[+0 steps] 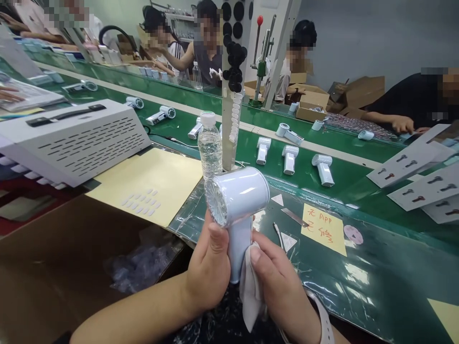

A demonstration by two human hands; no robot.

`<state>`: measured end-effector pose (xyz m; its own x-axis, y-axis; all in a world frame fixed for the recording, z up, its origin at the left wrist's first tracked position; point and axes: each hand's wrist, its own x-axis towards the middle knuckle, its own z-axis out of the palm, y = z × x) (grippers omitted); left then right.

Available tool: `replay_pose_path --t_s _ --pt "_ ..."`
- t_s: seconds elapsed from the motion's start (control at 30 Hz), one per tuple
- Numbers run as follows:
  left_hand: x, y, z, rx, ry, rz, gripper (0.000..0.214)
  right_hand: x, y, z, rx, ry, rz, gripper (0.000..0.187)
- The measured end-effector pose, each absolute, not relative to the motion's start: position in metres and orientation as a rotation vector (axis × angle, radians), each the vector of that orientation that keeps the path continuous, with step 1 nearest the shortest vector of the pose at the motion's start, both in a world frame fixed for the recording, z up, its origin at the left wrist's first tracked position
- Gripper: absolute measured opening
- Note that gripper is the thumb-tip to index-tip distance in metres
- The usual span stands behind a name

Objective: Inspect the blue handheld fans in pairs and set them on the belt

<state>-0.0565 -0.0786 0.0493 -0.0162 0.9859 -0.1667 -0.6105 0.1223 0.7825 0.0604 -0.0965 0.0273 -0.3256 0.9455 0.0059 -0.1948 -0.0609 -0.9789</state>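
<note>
My left hand (210,272) grips the handle of a pale blue handheld hair-dryer-shaped appliance (238,196), whose round mesh end faces left. My right hand (276,282) pinches a white cloth (250,286) against the handle's right side. The cloth hangs down below the handle. My fingers hide part of the handle. Beyond my hands, several similar appliances (289,159) stand on the green workbench belt (344,267), with a small metal blade (294,217) lying near my right hand.
A water bottle (210,145) stands beside a pole hung with black and white discs. A yellow sheet (150,184) lies next to a white perforated machine (71,138). An open cardboard box (64,248) sits at lower left. Co-workers sit across the bench, one hand (401,125) at right.
</note>
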Motion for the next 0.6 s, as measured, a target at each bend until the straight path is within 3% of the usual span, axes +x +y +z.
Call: replay_pose_path --t_s 0.27,0.47,0.6 --pt "-0.0572 -0.0785 0.0501 0.727 0.902 1.429 0.066 0.0633 -0.0924 0.0254 -0.863 -1.253 1.630 0.033" --pt "-0.0557 -0.0762 0.0511 0.699 0.859 1.461 0.046 0.0634 -0.0935 0.0263 -0.864 -1.222 1.628 0.032" --pt "-0.0580 -0.0776 0.0448 0.666 0.875 1.395 0.060 0.0634 -0.0945 0.0257 -0.887 -1.243 1.599 0.029"
